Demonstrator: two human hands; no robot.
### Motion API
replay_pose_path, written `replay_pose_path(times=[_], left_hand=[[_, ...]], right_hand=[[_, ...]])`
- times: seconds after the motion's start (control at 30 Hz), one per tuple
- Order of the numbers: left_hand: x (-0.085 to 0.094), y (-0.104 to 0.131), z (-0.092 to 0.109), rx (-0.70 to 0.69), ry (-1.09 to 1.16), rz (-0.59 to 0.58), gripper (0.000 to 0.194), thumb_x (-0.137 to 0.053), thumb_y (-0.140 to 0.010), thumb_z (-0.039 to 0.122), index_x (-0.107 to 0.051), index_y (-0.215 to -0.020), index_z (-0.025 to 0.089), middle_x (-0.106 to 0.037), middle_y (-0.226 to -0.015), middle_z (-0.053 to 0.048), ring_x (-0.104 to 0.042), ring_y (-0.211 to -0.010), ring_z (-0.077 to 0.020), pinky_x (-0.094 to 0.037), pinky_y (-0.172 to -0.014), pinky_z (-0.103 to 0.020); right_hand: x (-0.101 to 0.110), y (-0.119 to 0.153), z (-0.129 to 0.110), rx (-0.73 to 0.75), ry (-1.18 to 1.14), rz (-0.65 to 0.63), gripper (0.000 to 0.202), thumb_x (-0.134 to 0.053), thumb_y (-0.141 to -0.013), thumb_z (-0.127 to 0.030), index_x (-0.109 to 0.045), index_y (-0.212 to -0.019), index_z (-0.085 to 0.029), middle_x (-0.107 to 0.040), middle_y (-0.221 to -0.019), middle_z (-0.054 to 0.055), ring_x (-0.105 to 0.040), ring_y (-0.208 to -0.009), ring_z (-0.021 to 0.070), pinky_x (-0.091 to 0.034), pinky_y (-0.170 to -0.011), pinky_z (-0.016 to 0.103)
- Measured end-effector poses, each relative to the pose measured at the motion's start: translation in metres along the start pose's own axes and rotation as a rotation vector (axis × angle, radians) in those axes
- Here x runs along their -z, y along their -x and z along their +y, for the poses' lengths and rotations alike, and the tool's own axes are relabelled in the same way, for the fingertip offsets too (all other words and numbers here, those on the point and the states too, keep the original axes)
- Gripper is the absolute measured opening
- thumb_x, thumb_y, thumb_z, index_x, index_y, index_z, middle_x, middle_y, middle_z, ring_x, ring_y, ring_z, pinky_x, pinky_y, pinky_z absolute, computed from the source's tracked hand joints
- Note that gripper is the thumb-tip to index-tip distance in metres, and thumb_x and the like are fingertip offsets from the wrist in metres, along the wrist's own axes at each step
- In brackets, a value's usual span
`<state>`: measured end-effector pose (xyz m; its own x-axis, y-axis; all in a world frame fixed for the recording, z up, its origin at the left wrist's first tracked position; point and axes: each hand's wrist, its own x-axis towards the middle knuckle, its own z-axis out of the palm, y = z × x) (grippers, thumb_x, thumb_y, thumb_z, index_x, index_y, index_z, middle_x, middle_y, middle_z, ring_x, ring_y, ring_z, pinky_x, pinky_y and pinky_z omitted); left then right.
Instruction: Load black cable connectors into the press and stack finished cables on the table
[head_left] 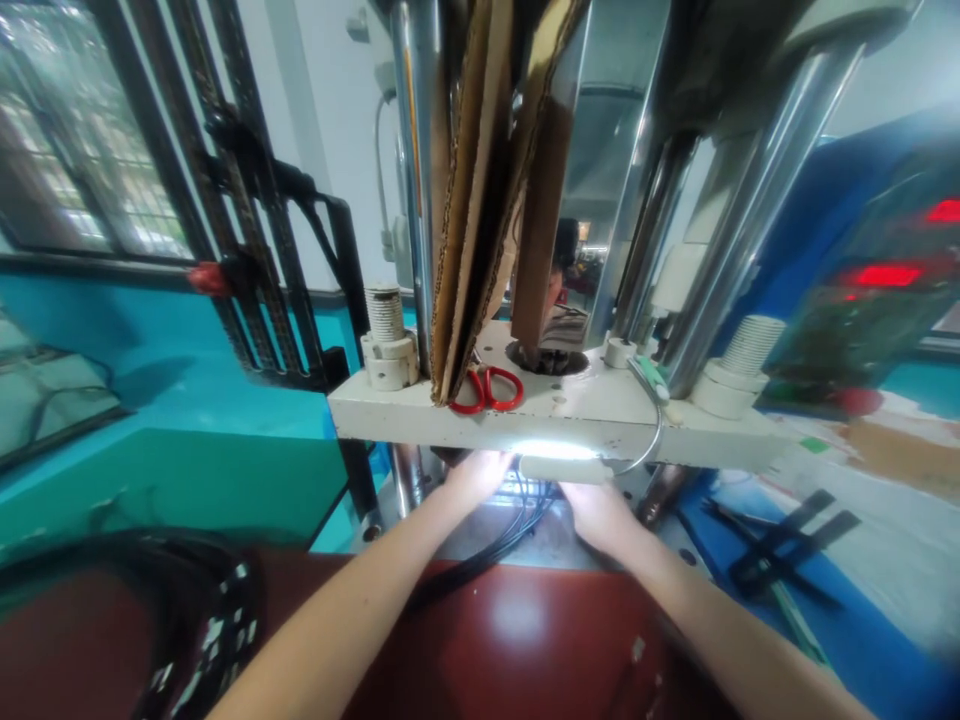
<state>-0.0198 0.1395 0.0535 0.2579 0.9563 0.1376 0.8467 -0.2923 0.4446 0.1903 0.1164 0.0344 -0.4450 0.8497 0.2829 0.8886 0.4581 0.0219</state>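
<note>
Both my forearms reach forward under the white plate (465,425) of a machine. My left hand (480,476) is just below the plate's front edge, left of several black cables (517,530); its fingers are hidden under the plate. To the right of the cables is my right hand (600,512), its fingers hidden behind the lit white lamp (566,468). Between the hands, a bright metal piece (525,488) lies on the lower machine bed. What either hand holds cannot be made out.
Red-handled scissors (487,390) and upright cardboard (480,200) rest on the plate between metal columns. A bundle of black cables (202,600) lies at left on the red-brown table (517,650). Black strips (795,545) lie on a blue surface at right.
</note>
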Motion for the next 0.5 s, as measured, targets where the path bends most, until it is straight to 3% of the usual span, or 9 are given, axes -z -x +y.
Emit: replay_pose_path(times=[0.07, 0.2, 0.33, 0.5], left_hand=[[-0.004, 0.009, 0.016, -0.164, -0.01, 0.025, 0.028, -0.04, -0.086, 0.034, -0.061, -0.1, 0.022, -0.062, -0.105, -0.005, -0.055, -0.1, -0.0197, -0.041, -0.091, -0.034], [-0.013, 0.016, 0.031, -0.506, -0.124, 0.095, 0.034, -0.042, -0.084, 0.039, -0.059, -0.107, 0.02, -0.059, -0.114, -0.007, -0.049, -0.11, -0.0235, -0.034, -0.099, -0.038], [-0.019, 0.011, 0.026, -0.556, -0.186, 0.097, 0.038, -0.045, -0.083, 0.039, -0.052, -0.115, 0.019, -0.055, -0.12, -0.008, -0.048, -0.111, -0.0235, -0.035, -0.097, -0.038], [-0.029, 0.006, 0.023, -0.511, -0.155, 0.137, 0.042, -0.05, -0.08, 0.042, -0.052, -0.116, 0.021, -0.055, -0.12, -0.006, -0.047, -0.113, -0.0233, -0.033, -0.099, -0.037]], right_hand=[[-0.001, 0.005, -0.006, 0.086, 0.036, 0.024, 0.048, -0.037, -0.072, -0.002, -0.056, -0.114, -0.014, -0.059, -0.113, 0.012, -0.05, -0.107, 0.0232, -0.032, -0.097, 0.036], [-0.006, 0.006, -0.005, 0.08, 0.058, 0.037, 0.043, -0.037, -0.073, -0.004, -0.057, -0.111, -0.01, -0.059, -0.111, 0.017, -0.052, -0.104, 0.0261, -0.038, -0.092, 0.039], [-0.008, 0.002, -0.005, 0.068, 0.048, 0.027, 0.041, -0.035, -0.076, -0.007, -0.057, -0.11, -0.009, -0.059, -0.111, 0.018, -0.053, -0.104, 0.0272, -0.04, -0.09, 0.042], [-0.004, -0.004, -0.008, 0.085, 0.021, -0.014, 0.041, -0.039, -0.074, -0.007, -0.057, -0.111, -0.009, -0.057, -0.114, 0.019, -0.052, -0.104, 0.027, -0.036, -0.094, 0.042]])
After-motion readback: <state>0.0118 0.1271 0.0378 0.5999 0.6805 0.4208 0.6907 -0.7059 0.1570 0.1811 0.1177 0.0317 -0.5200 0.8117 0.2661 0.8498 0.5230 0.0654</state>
